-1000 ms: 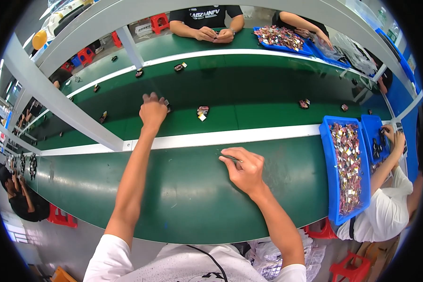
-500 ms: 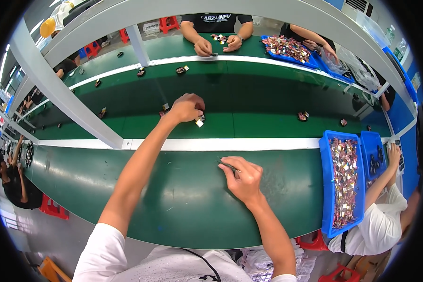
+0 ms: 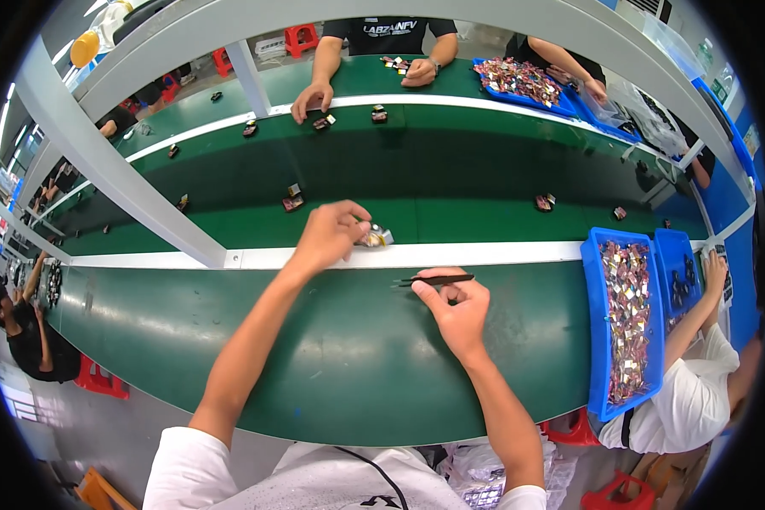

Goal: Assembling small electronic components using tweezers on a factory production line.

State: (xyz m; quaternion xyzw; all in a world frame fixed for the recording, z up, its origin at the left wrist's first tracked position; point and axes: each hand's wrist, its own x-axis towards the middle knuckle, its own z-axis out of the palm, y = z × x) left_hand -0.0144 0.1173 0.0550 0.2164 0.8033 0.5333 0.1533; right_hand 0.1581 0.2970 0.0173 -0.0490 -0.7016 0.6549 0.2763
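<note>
My left hand [image 3: 330, 236] is closed at the near edge of the dark green belt, just above the white rail. Its fingertips pinch a small electronic part [image 3: 376, 236] with silvery and yellow bits; the fingers hide some of it. Over the green worktop, my right hand [image 3: 459, 316] grips black tweezers [image 3: 444, 280], their thin tips pointing left, below the part and apart from it. Behind my left hand, a small dark part with a pale tag [image 3: 292, 200] lies on the belt.
A blue tray [image 3: 597, 340] heaped with small parts stands at the right, beside a second blue tray [image 3: 665, 238] with black pieces. White frame posts [image 3: 127, 161] rise at the left. Across the belt, a co-worker's hand [image 3: 313, 102] touches a part. Another person sits at right.
My left hand has drawn the part back from the belt toward the white rail. The tweezers in my right hand have turned flatter. Across the belt, the co-worker's hand has moved left.
</note>
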